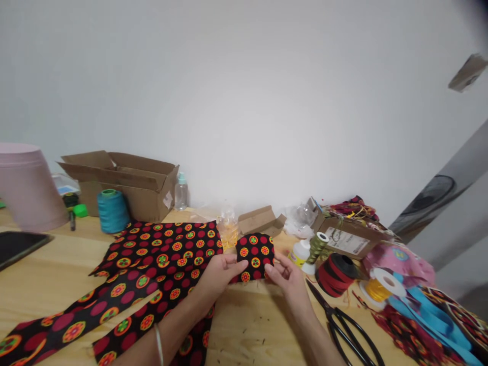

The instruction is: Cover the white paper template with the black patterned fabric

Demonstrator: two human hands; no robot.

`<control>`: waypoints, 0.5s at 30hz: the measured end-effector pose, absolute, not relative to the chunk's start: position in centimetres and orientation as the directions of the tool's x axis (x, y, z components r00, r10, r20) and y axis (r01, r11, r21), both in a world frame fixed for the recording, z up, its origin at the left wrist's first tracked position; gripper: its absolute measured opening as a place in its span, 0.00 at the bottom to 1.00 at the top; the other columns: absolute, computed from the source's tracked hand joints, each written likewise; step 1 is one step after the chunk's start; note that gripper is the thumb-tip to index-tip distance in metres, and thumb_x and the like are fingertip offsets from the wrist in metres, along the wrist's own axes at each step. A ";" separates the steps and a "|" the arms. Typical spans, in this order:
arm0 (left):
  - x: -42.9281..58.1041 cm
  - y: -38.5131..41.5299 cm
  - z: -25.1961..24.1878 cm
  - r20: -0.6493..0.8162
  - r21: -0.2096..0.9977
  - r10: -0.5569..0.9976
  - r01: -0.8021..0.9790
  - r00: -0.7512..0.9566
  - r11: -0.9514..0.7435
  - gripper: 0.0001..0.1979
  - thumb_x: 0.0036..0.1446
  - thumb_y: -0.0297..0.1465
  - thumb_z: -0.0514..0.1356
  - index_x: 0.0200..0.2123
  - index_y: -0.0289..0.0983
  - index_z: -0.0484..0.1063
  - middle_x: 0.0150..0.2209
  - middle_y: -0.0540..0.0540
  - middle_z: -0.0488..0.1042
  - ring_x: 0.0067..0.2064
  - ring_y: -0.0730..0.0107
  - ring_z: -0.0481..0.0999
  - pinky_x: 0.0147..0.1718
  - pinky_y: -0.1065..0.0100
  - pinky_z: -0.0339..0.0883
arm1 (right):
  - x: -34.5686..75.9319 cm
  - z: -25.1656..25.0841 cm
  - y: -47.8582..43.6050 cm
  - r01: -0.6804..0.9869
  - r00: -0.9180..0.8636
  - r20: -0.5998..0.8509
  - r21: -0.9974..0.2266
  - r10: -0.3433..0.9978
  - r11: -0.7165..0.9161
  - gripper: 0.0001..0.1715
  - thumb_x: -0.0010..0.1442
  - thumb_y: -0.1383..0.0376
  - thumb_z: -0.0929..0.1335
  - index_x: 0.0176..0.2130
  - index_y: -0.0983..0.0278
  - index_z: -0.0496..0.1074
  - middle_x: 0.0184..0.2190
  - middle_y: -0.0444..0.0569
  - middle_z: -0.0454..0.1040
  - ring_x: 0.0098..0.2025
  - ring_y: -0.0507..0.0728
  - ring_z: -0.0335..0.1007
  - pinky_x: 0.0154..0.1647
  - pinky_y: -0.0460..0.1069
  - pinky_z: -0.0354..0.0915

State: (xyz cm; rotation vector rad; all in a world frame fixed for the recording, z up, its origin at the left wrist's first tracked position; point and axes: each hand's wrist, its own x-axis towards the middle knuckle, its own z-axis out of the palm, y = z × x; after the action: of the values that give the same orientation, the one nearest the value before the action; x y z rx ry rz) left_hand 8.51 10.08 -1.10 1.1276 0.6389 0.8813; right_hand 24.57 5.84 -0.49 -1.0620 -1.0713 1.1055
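Note:
A small piece of black fabric [255, 251] with red dots and orange-green flower circles is held up between both hands, just above the wooden table. My left hand [220, 273] pinches its left edge, thumb on the near face. At the right edge, my right hand [287, 277] grips it the same way. Larger pieces of the same patterned cloth [171, 249] spread over the table to the left, partly under my left forearm. Black scissors [343, 325] lie beside my right forearm, their handles toward me.
Along the wall stand an open cardboard box [125, 190], a teal thread cone [113, 211] and a spray bottle [181, 192]. To the right are a white glue bottle [300, 252], a red ribbon spool [335, 274], a yellow spool [379, 287] and blue ribbon [430, 315]. A tablet [21, 246] lies far left.

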 end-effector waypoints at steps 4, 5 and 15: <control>8.7 9.9 -0.9 -0.003 0.947 0.877 -0.281 0.481 0.157 0.17 0.45 0.40 0.63 0.35 0.34 0.75 0.29 0.45 0.79 0.33 0.60 0.76 0.38 0.61 0.66 | 24.8 -0.9 5.7 0.410 0.286 0.552 -0.809 0.783 0.420 0.17 0.47 0.65 0.72 0.40 0.59 0.73 0.40 0.51 0.72 0.41 0.59 0.67 0.40 0.54 0.65; 8.8 9.8 -0.8 -0.002 0.947 0.881 -0.282 0.473 0.154 0.18 0.45 0.41 0.63 0.35 0.34 0.75 0.29 0.45 0.79 0.33 0.60 0.76 0.37 0.61 0.66 | 24.8 -1.0 5.7 0.536 0.209 0.655 -0.698 0.726 0.475 0.13 0.48 0.66 0.71 0.38 0.59 0.74 0.40 0.51 0.71 0.42 0.59 0.65 0.40 0.54 0.64; 9.2 9.3 -0.2 -0.002 0.959 0.903 -0.255 0.429 0.123 0.15 0.42 0.41 0.65 0.28 0.33 0.76 0.23 0.48 0.77 0.28 0.66 0.74 0.30 0.68 0.66 | 24.4 -1.2 5.5 0.752 -0.069 0.770 -0.377 0.634 0.541 0.08 0.53 0.71 0.66 0.30 0.60 0.74 0.37 0.49 0.64 0.41 0.58 0.59 0.42 0.55 0.59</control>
State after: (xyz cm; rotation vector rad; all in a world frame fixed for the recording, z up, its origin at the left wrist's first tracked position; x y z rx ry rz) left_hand 9.19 9.26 -0.24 1.1362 0.7209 0.9607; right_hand 24.36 5.51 -1.19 -1.1553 -1.7704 -0.1468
